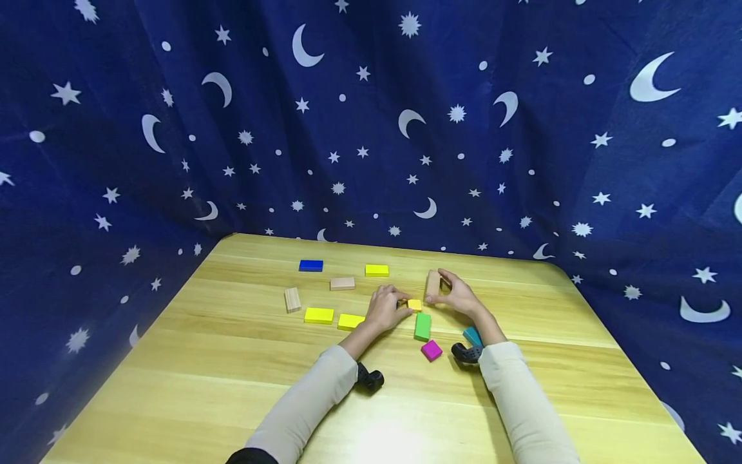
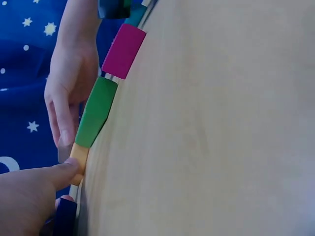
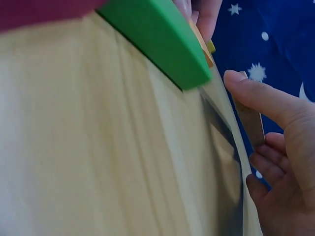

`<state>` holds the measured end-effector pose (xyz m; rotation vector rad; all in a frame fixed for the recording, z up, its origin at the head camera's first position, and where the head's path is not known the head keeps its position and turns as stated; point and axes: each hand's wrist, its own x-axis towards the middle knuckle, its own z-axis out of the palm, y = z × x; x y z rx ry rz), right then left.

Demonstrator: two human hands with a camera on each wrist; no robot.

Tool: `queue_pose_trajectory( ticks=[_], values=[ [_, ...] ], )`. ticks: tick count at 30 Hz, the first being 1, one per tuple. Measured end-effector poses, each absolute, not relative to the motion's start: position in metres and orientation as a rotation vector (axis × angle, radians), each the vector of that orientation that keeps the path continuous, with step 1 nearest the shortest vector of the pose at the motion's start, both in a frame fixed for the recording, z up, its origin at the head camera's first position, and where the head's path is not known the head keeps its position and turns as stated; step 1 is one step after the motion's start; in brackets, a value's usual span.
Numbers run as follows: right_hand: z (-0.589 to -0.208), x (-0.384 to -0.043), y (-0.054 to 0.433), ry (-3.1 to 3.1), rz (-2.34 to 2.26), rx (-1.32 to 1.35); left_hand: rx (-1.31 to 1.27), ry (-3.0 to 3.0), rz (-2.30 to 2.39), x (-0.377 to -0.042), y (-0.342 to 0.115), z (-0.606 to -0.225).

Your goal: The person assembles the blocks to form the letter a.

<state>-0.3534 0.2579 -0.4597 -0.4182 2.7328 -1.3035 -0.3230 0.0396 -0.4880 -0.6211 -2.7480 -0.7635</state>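
Observation:
My left hand pinches a small orange block between thumb and forefinger; in the left wrist view its thumb lies on the block's face. A dark blue block sits just beside that hand, mostly hidden by it in the head view. To the right, my right hand grips a plain wooden block by its ends, thumb at the near end and fingers at the far end. A green block lies on the table close in front of the orange one, with a magenta block nearer me.
A teal block lies by the right wrist. Yellow blocks, a blue block and plain wooden blocks are spread over the left and back of the wooden table. A starry blue curtain hangs behind.

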Motion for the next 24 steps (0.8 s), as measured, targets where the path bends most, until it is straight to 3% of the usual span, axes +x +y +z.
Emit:
queue_pose_trajectory(
  ticks=[24],
  values=[
    [-0.475,-0.347,0.224,2.726,-1.347,-0.554,-0.652,-2.691,-0.782,-0.303,0.02,-0.489]
  ],
)
